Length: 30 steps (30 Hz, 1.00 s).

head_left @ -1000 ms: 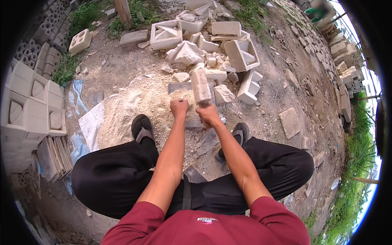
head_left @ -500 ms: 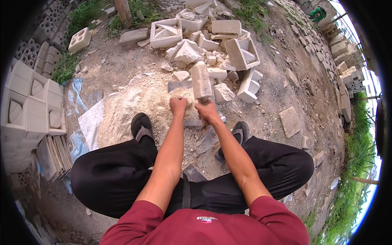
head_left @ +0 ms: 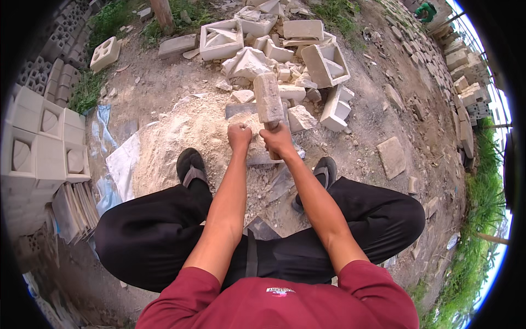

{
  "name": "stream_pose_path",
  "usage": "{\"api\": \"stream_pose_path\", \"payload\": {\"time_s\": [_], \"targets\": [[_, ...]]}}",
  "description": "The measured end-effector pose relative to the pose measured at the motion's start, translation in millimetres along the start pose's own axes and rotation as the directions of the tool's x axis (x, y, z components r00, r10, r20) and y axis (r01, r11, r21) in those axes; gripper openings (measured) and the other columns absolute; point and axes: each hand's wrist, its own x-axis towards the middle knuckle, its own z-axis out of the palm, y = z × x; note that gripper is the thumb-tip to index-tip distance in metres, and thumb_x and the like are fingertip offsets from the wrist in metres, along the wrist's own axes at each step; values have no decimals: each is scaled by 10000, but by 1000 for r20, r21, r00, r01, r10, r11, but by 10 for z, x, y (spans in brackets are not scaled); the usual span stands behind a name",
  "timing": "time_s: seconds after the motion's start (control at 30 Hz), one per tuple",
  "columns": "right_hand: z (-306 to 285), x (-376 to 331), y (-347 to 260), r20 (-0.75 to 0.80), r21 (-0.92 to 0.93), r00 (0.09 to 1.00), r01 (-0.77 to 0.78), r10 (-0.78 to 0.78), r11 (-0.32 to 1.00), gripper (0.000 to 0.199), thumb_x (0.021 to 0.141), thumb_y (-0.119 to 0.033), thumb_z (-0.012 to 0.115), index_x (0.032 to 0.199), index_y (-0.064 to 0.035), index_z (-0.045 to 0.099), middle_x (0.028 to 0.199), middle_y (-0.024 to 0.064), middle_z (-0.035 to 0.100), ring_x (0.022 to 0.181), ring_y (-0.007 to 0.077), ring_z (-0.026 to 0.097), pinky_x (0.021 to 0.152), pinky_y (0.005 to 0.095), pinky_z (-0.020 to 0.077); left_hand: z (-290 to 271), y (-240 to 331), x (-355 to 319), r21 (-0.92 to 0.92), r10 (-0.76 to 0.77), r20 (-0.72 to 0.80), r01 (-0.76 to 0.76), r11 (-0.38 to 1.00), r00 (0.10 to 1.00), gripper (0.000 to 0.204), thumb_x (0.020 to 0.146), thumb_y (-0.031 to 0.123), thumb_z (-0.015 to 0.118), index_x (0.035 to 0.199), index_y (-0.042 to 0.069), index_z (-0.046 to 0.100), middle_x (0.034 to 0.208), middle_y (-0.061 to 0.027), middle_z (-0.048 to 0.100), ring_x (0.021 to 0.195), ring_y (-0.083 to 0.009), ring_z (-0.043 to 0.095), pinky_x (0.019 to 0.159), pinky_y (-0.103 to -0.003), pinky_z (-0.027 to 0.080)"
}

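My right hand [head_left: 278,138] is wrapped round the handle of a dusty, block-headed mallet [head_left: 268,97], whose pale head points away from me. Beside it on the left, my left hand [head_left: 239,137] is closed in a fist; whatever it may hold is hidden. Both hands are over a grey slab [head_left: 239,110] on the ground, partly covered with crumbs. A spread of pale, sandy rubble [head_left: 170,142] lies to the left of the slab.
Broken cream blocks [head_left: 249,63] are heaped beyond the slab. Stacked moulded blocks [head_left: 49,134] stand at the left, with thin boards [head_left: 76,211] leaning below. A flat slab [head_left: 391,157] lies at right. My sandalled feet [head_left: 192,167] flank the work area.
The mallet head has risen slightly and shifted a little left with my right hand. My left hand stays closed in nearly the same place.
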Motion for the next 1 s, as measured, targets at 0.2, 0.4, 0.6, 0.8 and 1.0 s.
{"api": "stream_pose_path", "payload": {"time_s": [0.2,0.4,0.6,0.8,1.0], "targets": [[-138,23,1011,-173,-534,972,45,-162,844,328,712,-262,727,810,46,668,702,119,673,677,199,670,593,323,514,151,474,-117,-89,-1,79,8,996,997,186,692,197,658,735,30,728,759,-215,674,732,-354,667,710,-416,524],[-152,28,218,41,-146,974,-215,223,966,272,732,-224,709,757,41,650,625,106,638,513,154,623,475,336,504,-10,167,-9,-57,28,19,-26,998,999,182,670,185,642,706,27,725,676,-206,662,669,-345,667,674,-404,527],[0,132,415,-88,-274,995,27,-53,961,336,692,-260,727,835,37,662,764,201,685,725,351,687,642,402,539,76,121,33,-20,55,27,-54,998,998,177,696,182,644,723,10,679,815,-218,639,797,-351,632,753,-419,499],[-46,42,746,37,-251,981,-176,191,952,333,695,-202,708,916,43,667,774,114,692,654,221,658,602,365,534,49,214,-107,11,36,-1,-36,999,999,307,723,206,694,943,5,625,1016,-203,582,962,-365,582,872,-410,469],[-84,-36,736,-6,-107,990,-139,139,985,174,719,-123,683,803,26,651,653,88,629,489,183,590,414,351,478,35,309,-259,129,221,36,-224,966,975,486,739,231,693,1151,-11,604,1107,-233,551,1062,-381,546,937,-422,448]]}}
